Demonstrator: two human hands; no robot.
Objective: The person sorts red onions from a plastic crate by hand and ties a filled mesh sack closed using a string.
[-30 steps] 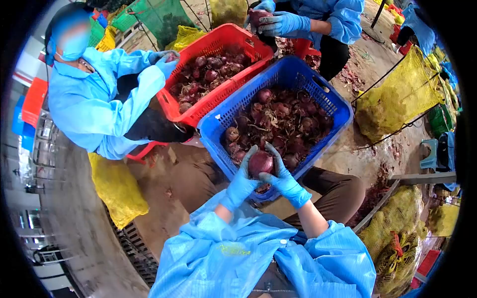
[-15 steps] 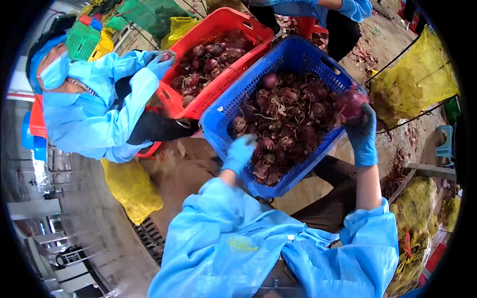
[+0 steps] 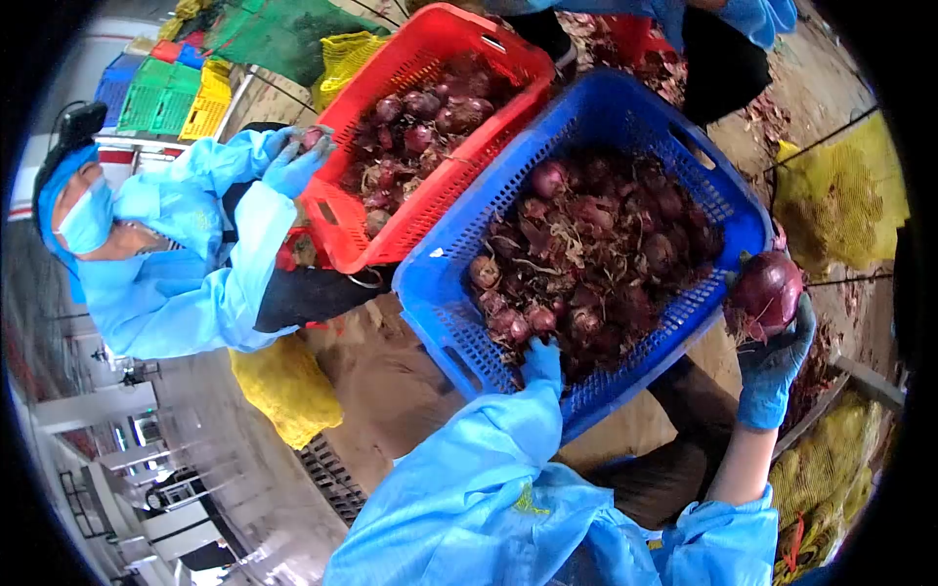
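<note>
Holding onion (image 3: pixel 769 291) in right hand (image 3: pixel 779 363), long axis steep, neck (image 3: pixel 779 237) uppermost

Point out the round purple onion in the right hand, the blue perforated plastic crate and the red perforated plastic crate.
Round purple onion (image 3: pixel 766 293): head view, middle of its side.
Blue perforated plastic crate (image 3: pixel 611 111): head view, far inner corner.
Red perforated plastic crate (image 3: pixel 446 33): head view, far inner corner.
</note>
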